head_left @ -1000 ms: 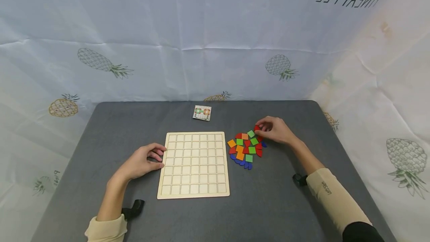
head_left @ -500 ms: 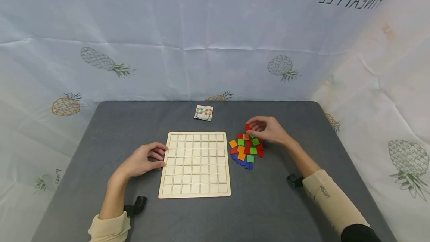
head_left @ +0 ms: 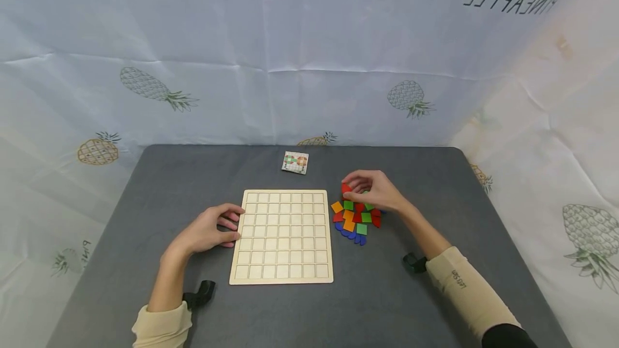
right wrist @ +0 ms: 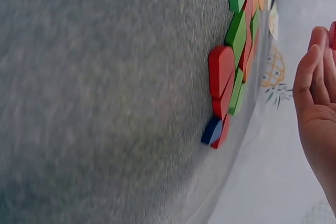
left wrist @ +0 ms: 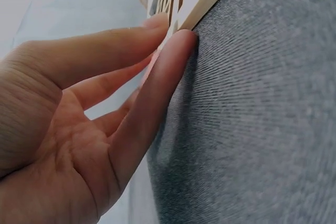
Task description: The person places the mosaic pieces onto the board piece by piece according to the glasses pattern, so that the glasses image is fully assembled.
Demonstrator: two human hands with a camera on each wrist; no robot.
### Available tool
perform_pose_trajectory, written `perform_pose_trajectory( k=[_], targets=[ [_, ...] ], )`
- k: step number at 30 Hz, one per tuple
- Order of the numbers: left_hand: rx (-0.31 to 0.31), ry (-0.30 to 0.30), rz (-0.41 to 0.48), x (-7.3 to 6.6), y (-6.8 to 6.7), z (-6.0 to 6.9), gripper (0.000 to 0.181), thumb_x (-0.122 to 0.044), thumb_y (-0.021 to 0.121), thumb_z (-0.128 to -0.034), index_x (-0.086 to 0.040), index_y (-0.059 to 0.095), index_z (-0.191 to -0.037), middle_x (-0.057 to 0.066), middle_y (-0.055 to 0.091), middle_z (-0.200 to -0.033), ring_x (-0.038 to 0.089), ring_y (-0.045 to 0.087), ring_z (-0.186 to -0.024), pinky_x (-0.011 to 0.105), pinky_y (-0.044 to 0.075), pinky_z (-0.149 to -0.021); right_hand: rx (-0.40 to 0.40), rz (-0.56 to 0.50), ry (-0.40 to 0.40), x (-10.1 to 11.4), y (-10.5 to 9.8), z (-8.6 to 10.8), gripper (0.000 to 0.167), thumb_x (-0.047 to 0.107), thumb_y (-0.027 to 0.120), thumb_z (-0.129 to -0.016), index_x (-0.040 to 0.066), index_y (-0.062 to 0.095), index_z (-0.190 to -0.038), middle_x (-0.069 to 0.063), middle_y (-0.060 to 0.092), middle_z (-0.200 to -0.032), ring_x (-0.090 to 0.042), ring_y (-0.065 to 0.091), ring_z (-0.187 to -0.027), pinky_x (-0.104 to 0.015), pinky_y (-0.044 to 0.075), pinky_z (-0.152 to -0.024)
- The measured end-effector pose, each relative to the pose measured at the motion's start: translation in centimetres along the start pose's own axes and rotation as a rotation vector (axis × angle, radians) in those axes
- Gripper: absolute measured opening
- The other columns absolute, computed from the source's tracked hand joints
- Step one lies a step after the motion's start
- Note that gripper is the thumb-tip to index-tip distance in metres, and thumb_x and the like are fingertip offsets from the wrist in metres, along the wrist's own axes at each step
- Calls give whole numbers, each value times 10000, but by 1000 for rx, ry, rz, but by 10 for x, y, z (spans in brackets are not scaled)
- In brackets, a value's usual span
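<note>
Pinching a red piece (head_left: 346,188) between thumb and fingers, the right hand (head_left: 374,189) is showing right of centre in the frame, at the upper side of the loose coloured pieces (head_left: 357,217). Left of centre, the left hand (head_left: 205,230) is touching the wooden grid board (head_left: 281,238), thumb and forefinger spread apart along its left edge; that board is lying flat, lower centre. From where I'm standing, a small patterned card (head_left: 295,162) is lying above it on the grey surface (head_left: 406,294)

Pale cream gridded board (head_left: 282,237) on dark grey tabletop (head_left: 377,294)
Red, green, orange, blue pieces (head_left: 348,215); whitish pineapple-print cloth (head_left: 300,26).
</note>
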State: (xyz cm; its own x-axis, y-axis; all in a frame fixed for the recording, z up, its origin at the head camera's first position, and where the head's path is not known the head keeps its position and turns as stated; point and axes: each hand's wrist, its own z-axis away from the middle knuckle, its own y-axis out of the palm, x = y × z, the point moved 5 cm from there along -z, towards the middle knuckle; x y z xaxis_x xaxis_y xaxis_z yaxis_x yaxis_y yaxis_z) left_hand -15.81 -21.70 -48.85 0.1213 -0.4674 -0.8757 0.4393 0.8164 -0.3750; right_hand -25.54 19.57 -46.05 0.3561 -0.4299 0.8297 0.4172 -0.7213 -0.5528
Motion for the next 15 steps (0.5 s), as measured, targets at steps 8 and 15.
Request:
perform_pose_trajectory(
  k=[8, 15],
  targets=[
    [-9, 6, -19, 1, 1, -3, 540, 50, 791, -940, 40, 578, -1437, 239, 568, -1244, 290, 636, -1040, 341, 696, -718, 63, -112, -5, 2, 14, -6, 346, 56, 802, -969, -24, 721, -1296, -176, 798, -1038, -271, 764, -842, -226, 654, -820],
    [-8, 7, -13, 1, 0, -3, 542, 49, 792, -942, 43, 573, -1437, 245, 560, -1240, 282, 633, -1035, 345, 697, -719, 134, -140, 10, 5, 26, -13, 345, 37, 723, -1012, -40, 688, -1347, -221, 766, -1048, -391, 767, -847, -293, 629, -715]
  ],
)
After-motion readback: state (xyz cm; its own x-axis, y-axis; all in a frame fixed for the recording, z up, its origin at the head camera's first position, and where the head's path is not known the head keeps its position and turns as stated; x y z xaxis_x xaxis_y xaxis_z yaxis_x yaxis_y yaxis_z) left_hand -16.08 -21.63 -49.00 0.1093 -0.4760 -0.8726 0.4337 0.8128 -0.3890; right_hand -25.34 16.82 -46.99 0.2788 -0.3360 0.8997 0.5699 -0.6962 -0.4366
